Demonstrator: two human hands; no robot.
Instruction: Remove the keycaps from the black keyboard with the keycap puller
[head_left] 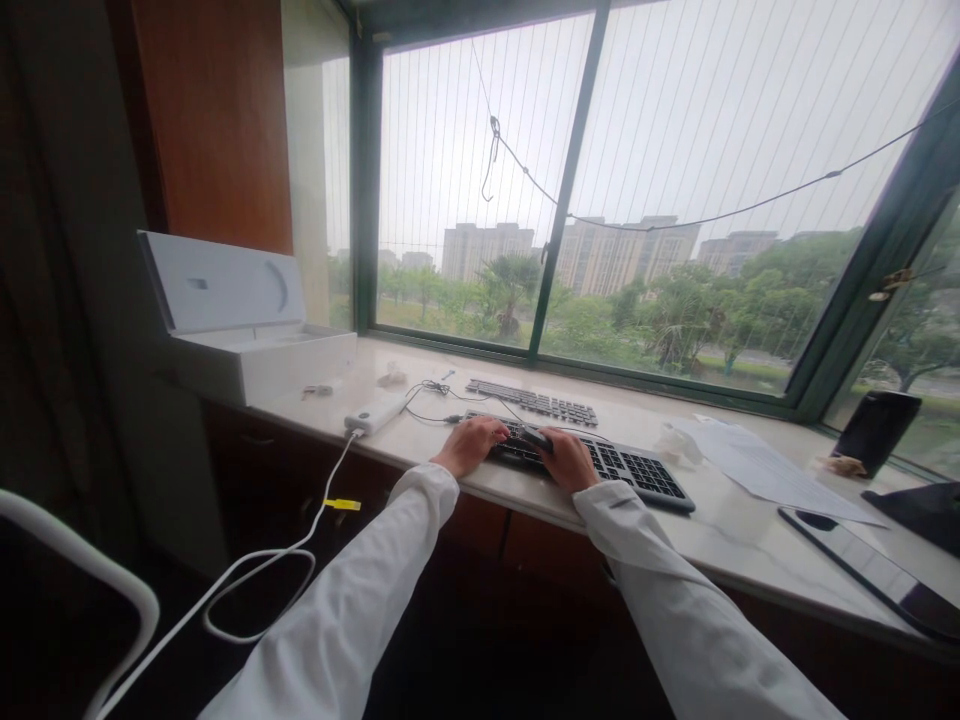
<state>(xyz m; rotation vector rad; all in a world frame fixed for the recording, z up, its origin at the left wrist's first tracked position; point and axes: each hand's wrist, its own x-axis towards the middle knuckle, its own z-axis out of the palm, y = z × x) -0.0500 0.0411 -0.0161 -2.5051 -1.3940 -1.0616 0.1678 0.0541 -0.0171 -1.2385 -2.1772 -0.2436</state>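
Note:
A black keyboard lies along the front edge of the marble-look ledge, below both hands. My left hand rests over its left end with thumb and fingers drawn together; whatever is between the fingertips is too small to make out. My right hand is closed round a dark elongated object, held low above the keys and pointing toward my left hand. Its exact kind does not show. Behind this keyboard sits a thin, separate strip of dark keys.
A white power strip with a white cord lies left of the keyboard, near thin black cables. An open white box stands farther left. Paper sheets, a tablet-like slab and a black upright object occupy the right.

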